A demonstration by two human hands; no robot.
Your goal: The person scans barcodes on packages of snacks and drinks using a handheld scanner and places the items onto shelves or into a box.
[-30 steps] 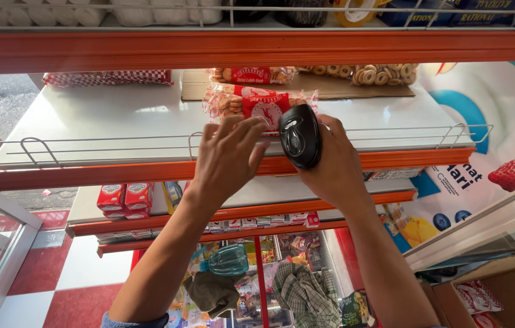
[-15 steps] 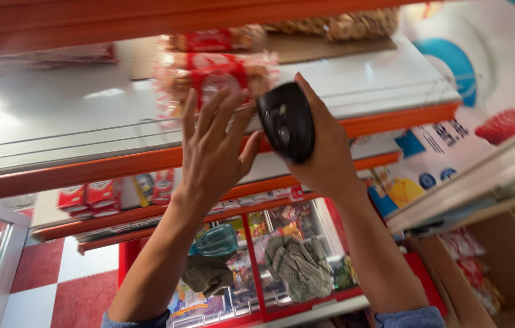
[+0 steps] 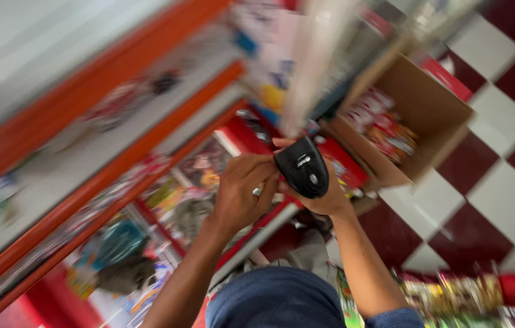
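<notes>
Blurred orange-edged shop shelves and a red-and-white checked floor surround both hands: the right hand grips a black handheld scanner, the left hand's fingers curl against it, seemingly mid-adjustment; a steadier hold comes next.

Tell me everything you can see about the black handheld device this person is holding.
The black handheld device is small, rounded and glossy, apparently plastic, with a pale mark and a small round button on its facing side. It rests in the right hand, whose fingers wrap behind and under it. The left hand meets it at its left edge. It is held in front of blurred orange shelves, with a cardboard box to its right.
</notes>
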